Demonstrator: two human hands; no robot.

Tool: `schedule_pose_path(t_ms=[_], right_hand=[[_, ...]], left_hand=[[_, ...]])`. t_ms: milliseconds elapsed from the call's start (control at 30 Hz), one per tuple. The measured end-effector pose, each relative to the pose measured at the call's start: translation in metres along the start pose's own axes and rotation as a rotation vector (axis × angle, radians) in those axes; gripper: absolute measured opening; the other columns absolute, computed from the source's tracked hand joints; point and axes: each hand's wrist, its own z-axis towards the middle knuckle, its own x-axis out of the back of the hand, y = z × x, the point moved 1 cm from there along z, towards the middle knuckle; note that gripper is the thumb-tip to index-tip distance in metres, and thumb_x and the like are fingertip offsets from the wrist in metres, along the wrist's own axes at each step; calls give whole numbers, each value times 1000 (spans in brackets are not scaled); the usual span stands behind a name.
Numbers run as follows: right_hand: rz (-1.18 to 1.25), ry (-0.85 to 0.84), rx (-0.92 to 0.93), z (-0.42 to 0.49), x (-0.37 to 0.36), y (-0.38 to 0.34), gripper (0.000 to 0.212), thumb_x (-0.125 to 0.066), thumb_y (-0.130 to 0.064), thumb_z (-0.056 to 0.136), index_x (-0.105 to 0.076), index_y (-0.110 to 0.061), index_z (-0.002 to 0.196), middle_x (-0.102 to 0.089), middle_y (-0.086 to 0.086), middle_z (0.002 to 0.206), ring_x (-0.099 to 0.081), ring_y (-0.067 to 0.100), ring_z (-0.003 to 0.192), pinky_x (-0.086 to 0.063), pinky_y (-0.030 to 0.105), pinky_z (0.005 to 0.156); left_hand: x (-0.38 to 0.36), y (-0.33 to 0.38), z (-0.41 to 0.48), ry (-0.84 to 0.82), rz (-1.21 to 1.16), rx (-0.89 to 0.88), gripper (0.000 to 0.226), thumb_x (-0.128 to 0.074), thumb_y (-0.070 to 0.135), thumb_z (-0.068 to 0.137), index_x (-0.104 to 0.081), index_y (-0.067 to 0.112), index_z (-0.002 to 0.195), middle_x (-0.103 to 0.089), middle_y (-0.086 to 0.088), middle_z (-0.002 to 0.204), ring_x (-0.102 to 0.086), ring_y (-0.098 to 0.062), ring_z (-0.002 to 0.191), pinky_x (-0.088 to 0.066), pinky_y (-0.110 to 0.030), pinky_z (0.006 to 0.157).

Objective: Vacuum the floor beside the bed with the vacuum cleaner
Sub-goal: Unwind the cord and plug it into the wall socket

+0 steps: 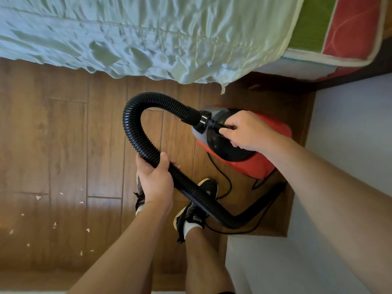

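Where the wooden floor (63, 134) narrows into a corner between the bed (305, 66) and a white surface (350, 128) on the right, the red-and-black vacuum cleaner (263, 160) sits low; whether it rests on the boards or is lifted cannot be told. The right hand (248, 132) is on top of its body, fingers curled round a black part there, just behind a black plug (206, 122) – handle or cable, the view does not settle it. From the machine's front the ribbed black hose (135, 132) arches toward the bed, swings left and comes back down through the left hand (156, 179), which wraps it with thumb on top. Beyond that grasp the hose crosses over the right of two black shoes (199, 206) and bends away toward the white surface. A thin black cord (224, 181) loops on the boards under the machine and around the feet, tangled close to the hose. A crumpled pale green sheet (148, 35) hangs over the bed's edge, its lowest fold near the hose's arch; a green and red mattress (350, 28) shows past it. Small white scraps (38, 197) lie scattered on the boards at lower left – well apart from the machine.
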Motion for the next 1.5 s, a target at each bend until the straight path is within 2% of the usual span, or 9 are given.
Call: schedule_pose_path(t_ms=[100,300,467,533,667,867,1067,1233,1500], right_hand=[[13,-29,-20,13,-2,8,40,-61,-28,97,-60,-1,68,-66,15,62,-63,34,59,-55,52,64],[-18,-42,-8,38,-3,19,39,-62,-27,97,-60,3,72,-66,22,69,-62,39,65,-52,50,64],[-63,-62,5,59,0,28,39,-62,-27,97,-59,3,72,-56,18,63,-52,32,57,-37,35,57],[-70,-71,1,65,2,33,39,-62,-27,97,-59,4,74,-53,12,62,-48,26,55,-35,33,56],[-68,-65,3,75,5,42,38,-61,-27,97,-56,1,72,-51,10,61,-48,25,55,-33,33,56],[-88,-69,2,88,1,55,39,-62,-28,97,-53,-3,69,-47,6,60,-45,23,55,-29,32,53],[-33,-51,2,96,-2,65,37,-62,-28,96,-55,-5,68,-48,3,59,-46,19,53,-32,31,54],[50,-68,12,95,-7,71,34,-61,-24,96,-57,0,72,-53,7,61,-49,19,55,-36,32,58],[85,-68,28,83,-26,75,39,-64,-26,94,-54,-13,58,-52,1,55,-48,13,49,-41,32,59]], left_hand=[[-2,-3,10,-11,16,-18,20,-55,14,100,-48,18,119,-66,5,76,-65,-23,76,-61,-52,82],[-3,-16,23,-20,35,-38,18,-54,11,101,-48,18,116,-64,10,72,-65,-15,69,-61,-38,73],[-7,-29,28,-12,54,-14,19,-54,11,101,-48,17,117,-63,12,71,-65,-13,67,-62,-42,73],[-9,-33,29,-20,64,-10,18,-55,12,100,-48,18,116,-64,10,72,-65,-14,69,-61,-42,72],[-15,-40,35,-6,78,33,20,-57,15,100,-49,20,118,-64,10,74,-65,-21,77,-61,-55,82],[-21,-50,41,7,79,66,20,-58,15,99,-50,22,116,-64,9,74,-66,-22,76,-62,-52,79],[-24,-60,42,-13,97,54,18,-57,15,99,-50,24,113,-65,6,75,-66,-20,73,-63,-45,76],[-26,-64,37,-15,112,45,18,-57,14,100,-49,23,113,-65,11,72,-67,-15,73,-62,-49,79],[-5,-73,23,6,159,110,18,-57,14,100,-52,26,112,-66,5,73,-66,-22,77,-58,-59,86]])
